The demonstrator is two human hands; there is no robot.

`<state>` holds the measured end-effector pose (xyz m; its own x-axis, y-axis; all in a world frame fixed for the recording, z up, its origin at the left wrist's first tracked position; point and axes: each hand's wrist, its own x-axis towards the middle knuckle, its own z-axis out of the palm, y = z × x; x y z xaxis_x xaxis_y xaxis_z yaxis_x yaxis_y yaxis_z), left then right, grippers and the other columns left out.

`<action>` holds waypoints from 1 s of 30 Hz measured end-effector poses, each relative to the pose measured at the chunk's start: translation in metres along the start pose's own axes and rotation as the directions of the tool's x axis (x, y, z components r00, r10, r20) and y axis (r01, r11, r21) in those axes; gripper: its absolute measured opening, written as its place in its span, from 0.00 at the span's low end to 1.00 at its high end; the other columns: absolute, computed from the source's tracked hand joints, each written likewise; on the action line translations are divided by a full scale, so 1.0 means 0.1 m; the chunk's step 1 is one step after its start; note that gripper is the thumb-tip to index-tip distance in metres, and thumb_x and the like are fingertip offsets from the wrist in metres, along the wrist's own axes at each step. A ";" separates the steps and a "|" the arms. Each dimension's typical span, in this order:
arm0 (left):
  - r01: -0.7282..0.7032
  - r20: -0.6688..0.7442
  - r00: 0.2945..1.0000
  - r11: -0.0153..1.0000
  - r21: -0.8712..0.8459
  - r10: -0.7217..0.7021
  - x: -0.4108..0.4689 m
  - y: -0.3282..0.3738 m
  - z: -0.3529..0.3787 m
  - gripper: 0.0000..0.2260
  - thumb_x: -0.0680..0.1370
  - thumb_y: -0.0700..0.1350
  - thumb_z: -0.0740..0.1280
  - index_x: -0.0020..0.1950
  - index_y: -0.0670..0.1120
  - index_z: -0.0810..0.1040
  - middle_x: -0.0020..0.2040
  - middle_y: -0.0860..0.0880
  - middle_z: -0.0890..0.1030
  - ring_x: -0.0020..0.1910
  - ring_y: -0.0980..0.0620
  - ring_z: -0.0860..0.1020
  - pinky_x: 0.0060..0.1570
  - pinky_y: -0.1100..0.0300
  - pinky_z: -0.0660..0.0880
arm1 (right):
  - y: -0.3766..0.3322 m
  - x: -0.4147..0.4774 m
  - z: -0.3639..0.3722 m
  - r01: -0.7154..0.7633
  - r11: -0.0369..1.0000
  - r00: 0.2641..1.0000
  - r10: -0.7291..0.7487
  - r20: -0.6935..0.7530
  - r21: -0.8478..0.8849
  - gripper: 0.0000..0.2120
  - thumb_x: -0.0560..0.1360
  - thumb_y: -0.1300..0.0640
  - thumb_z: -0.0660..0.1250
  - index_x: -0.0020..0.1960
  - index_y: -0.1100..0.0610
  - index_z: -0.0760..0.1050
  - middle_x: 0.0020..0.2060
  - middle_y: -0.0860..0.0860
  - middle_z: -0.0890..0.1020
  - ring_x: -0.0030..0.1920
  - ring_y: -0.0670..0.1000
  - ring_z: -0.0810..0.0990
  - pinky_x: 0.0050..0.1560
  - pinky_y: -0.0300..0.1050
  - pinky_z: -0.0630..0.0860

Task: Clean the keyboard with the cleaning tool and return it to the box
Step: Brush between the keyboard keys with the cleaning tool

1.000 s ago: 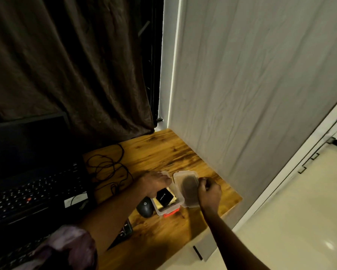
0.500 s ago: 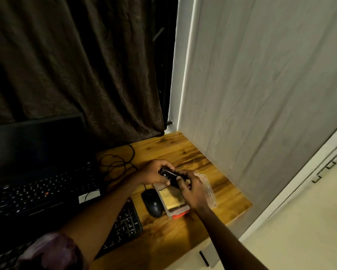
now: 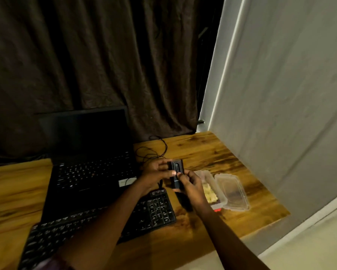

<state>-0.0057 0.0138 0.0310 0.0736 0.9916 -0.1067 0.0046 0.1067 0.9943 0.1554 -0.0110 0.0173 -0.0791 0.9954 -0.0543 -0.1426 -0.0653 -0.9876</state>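
Note:
Both hands hold a small black cleaning tool (image 3: 176,172) upright above the desk. My left hand (image 3: 156,174) grips its left side and my right hand (image 3: 191,185) pinches its lower end. Just right of the hands stands the open clear plastic box (image 3: 209,182) with something yellow inside and a red clip at its front. Its clear lid (image 3: 232,191) lies flat beside it on the right. The black external keyboard (image 3: 97,225) lies below my left forearm, in front of the laptop.
An open black laptop (image 3: 89,152) with a dark screen stands at the back left. A tangle of black cable (image 3: 152,151) lies behind the hands. The wooden desk (image 3: 222,156) ends at a grey panel on the right. A dark curtain hangs behind.
The black tool came out of the box and now sits upright in both hands. The lid left my right hand and lies beside the box. The view has swung left.

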 end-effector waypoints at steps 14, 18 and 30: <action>0.062 -0.175 0.982 0.997 -0.046 -0.069 -1.03 -0.36 -0.95 0.13 0.77 0.37 0.71 0.58 0.51 0.78 0.55 0.51 0.83 0.54 0.54 0.81 0.54 0.58 0.77 | 0.48 -0.67 1.36 -0.200 0.971 0.979 0.202 -0.001 0.131 0.07 0.81 0.57 0.62 0.51 0.57 0.78 0.48 0.55 0.83 0.50 0.53 0.82 0.47 0.53 0.78; 0.084 -0.157 0.984 0.996 -0.044 -0.090 -1.23 -0.42 -1.14 0.12 0.77 0.36 0.71 0.54 0.52 0.78 0.48 0.58 0.80 0.50 0.57 0.80 0.47 0.65 0.76 | 0.55 -0.88 1.61 -0.250 0.950 0.966 0.258 -0.020 0.188 0.07 0.80 0.54 0.64 0.48 0.56 0.77 0.47 0.56 0.82 0.50 0.54 0.81 0.47 0.51 0.78; 0.058 -0.158 0.985 0.997 -0.059 -0.067 -1.68 -0.60 -1.60 0.13 0.76 0.41 0.73 0.59 0.50 0.80 0.58 0.49 0.82 0.53 0.46 0.82 0.53 0.56 0.79 | 0.69 -1.19 2.10 -0.292 0.925 0.951 0.307 -0.025 0.244 0.18 0.76 0.50 0.69 0.58 0.63 0.77 0.49 0.57 0.83 0.47 0.54 0.81 0.44 0.48 0.78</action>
<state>-0.1780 -0.1474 -0.0111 -0.0849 0.9814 -0.1723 -0.0495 0.1686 0.9844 -0.0521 -0.1492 -0.0137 -0.0946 0.9288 -0.3584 -0.3493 -0.3681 -0.8617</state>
